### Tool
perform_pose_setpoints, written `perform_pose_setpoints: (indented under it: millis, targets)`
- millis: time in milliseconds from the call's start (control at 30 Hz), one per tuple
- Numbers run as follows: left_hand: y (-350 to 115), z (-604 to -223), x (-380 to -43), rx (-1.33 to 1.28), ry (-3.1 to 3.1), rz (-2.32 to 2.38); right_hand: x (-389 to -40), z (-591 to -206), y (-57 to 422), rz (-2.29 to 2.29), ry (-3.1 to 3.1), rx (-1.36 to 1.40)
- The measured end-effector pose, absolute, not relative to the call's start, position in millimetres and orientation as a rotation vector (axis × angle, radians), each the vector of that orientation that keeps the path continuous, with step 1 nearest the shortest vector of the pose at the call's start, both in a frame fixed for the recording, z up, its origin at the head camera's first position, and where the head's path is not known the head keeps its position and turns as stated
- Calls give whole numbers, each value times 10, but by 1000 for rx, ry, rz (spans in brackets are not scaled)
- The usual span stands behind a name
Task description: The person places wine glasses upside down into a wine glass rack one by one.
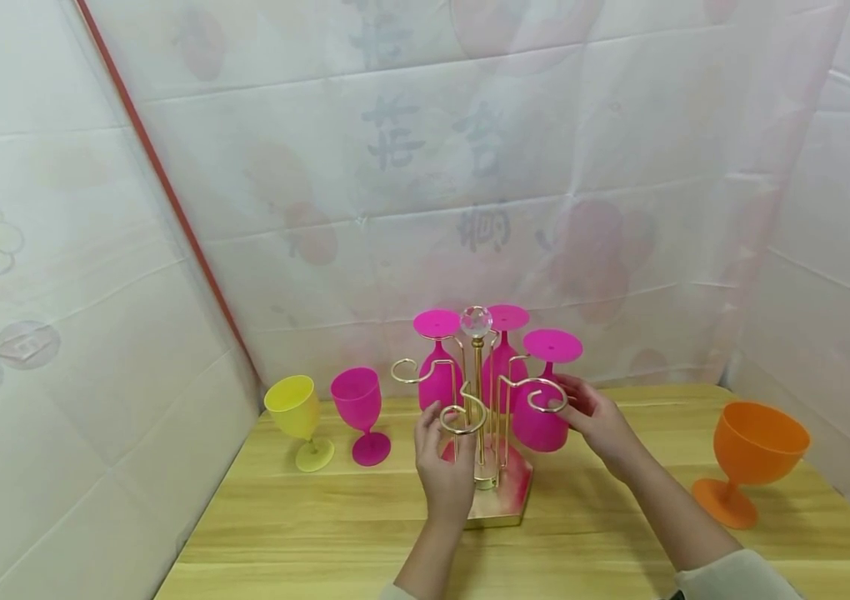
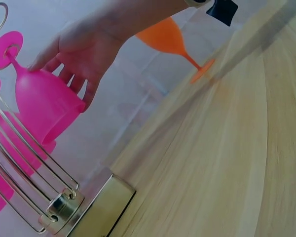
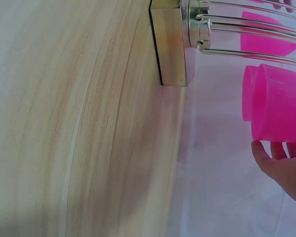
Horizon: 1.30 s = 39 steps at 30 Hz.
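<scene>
A gold wire rack (image 1: pixel 496 500) with a crystal ball on top stands on the wooden table. Three pink goblets hang upside down by their feet from its wire loops. My right hand (image 1: pixel 605 429) touches the side of the nearest hanging goblet (image 1: pixel 541 421), on the rack's right. In the left wrist view, the right hand's fingers (image 2: pixel 89 94) lie along that bowl's side, loosely spread. At the rack's front left is my left hand (image 1: pixel 446 475), fingers loosely bent around a front wire loop (image 1: pixel 462 429), close below the back-left hanging goblet (image 1: pixel 440 379).
On the left of the table a yellow goblet (image 1: pixel 296 412) and a pink goblet (image 1: pixel 359 404) stand upright. A large orange goblet (image 1: pixel 755 446) stands at the right. Printed sheeting (image 1: pixel 395 275) hangs behind the table (image 1: pixel 305 533).
</scene>
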<state>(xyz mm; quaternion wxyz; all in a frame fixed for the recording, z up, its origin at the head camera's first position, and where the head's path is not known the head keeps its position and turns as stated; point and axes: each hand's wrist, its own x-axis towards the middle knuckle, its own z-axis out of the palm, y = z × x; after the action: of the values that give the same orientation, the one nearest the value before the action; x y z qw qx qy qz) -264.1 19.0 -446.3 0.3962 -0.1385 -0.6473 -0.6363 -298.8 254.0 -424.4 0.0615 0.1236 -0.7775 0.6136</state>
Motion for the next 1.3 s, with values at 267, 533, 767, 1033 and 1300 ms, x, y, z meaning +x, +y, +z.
perform_pose_setpoints:
  millis: [267,533,767,1033,1300]
  targets:
    - [126,-4717,-2843,-427,-1737,-1661,-2986,-4268,2528,1834,-2369,354]
    - [87,-4728,-2848,-536,-1749,-1685,-2959,-4251,2524,1789,-2378,338]
    - [95,-4670,-2826,-521,-1763,-1644,-2926,-4234,2524,1753,-2356,355]
    - [63,-4440,-2643,-559,-1771,-1643,-2805,-4205,2502,1705,-2276,265]
    - [38,-4427,-2612,-561,-1840,-1730,-2640,-4158,2380,1611,-2129,174]
